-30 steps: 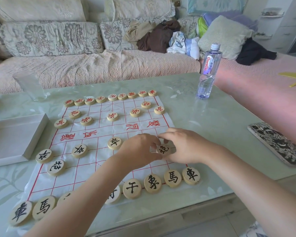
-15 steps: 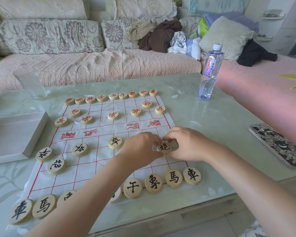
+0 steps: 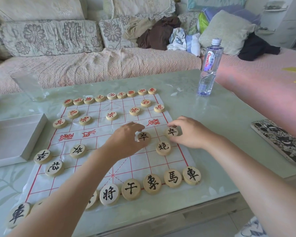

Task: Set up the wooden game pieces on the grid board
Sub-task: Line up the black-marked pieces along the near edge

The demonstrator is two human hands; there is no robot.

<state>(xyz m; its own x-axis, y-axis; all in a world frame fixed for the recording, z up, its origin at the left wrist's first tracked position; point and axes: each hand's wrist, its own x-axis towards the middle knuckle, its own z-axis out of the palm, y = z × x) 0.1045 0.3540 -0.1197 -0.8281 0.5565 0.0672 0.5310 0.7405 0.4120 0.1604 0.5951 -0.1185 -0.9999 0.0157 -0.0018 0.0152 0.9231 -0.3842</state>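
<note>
A white sheet board (image 3: 161, 162) with a red grid lies on the glass table. Red-lettered wooden discs (image 3: 111, 96) fill its far rows, and black-lettered discs (image 3: 152, 183) line the near edge. My left hand (image 3: 125, 141) pinches a black pawn disc (image 3: 144, 136) flat on the board, right of the middle. My right hand (image 3: 192, 132) curls its fingers around another black pawn disc (image 3: 172, 131) at the board's right edge. A black cannon disc (image 3: 163, 147) lies free between and just in front of the two hands. My left forearm hides some near-row discs.
A water bottle (image 3: 210, 65) stands at the table's far right. A patterned phone (image 3: 280, 141) lies at the right edge, a white box (image 3: 12, 137) at the left, and a clear glass (image 3: 28, 85) at the far left. A sofa lies beyond the table.
Both hands were together over the cannon disc; they have let it go and moved apart and slightly farther, each now on a pawn disc.
</note>
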